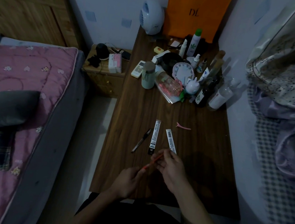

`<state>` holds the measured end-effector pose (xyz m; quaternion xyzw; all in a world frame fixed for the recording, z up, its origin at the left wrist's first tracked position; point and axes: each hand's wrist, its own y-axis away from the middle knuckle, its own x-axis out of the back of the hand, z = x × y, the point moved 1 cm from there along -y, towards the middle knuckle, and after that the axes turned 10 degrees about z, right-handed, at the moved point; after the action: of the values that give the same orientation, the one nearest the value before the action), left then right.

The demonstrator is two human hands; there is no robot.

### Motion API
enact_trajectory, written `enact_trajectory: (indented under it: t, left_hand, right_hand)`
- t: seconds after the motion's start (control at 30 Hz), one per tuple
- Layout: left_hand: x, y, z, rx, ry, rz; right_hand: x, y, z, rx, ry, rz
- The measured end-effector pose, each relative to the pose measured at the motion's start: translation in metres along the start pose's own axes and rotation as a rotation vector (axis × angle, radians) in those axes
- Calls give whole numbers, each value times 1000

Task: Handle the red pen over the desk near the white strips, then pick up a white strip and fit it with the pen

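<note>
Thin red pen refill (154, 160) slants between my hands near table (202, 152) front edge; left hand (128, 180) fingers pinch its near end, right hand (170, 164) fingers pinch far end.

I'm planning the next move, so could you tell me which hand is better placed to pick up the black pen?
Probably the left hand: the black pen lies on its side of the table, while the right hand sits further right. Both hands hold the orange pen.

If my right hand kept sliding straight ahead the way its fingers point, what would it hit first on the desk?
Probably the white barcoded packet lying just past the right hand, which pinches a thin orange rod; height above the wooden desk is unclear.
</note>
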<state>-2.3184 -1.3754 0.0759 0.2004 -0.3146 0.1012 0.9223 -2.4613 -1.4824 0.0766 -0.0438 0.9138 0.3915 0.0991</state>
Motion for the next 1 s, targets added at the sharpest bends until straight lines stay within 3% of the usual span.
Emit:
enact_trajectory:
  t: [0.17, 0.3, 0.67, 1.0]
  left_hand:
    - [-6, -1, -7, 11, 40, -8]
    - [-11, -3, -14, 12, 48, -7]
    - [-25, -22, -40, 142, -63, 103]
    - [-45, -33, -53, 371, -193, -6]
  right_hand:
    - [20, -6, -20, 102, -105, 164]
    - [38, -11, -25, 154, 25, 217]
    - [85, -37, 41, 231, 921, 368]
    - [91, -37, 64, 291, 1225, 353]
